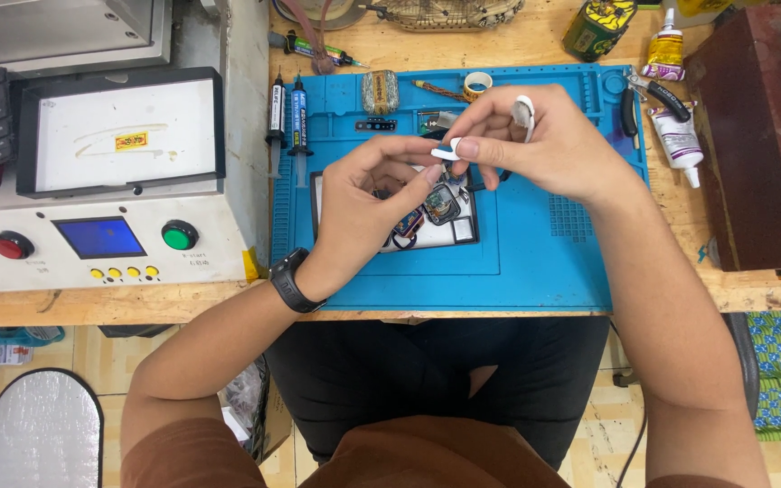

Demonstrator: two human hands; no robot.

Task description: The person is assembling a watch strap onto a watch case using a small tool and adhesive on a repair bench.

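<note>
White plastic strip (446, 152) is pinched between left hand (368, 194) and right hand (535, 145), lying nine-to-three above opened device (440, 206).

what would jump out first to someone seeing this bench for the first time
The bright blue work mat fills the middle of the wooden bench, and above it the left hand and right hand meet, pinching a small white piece between the fingertips. To the left stands a pale machine with a red button, a green button and a small blue screen. Two dark syringes stand at the mat's upper left edge.
</note>
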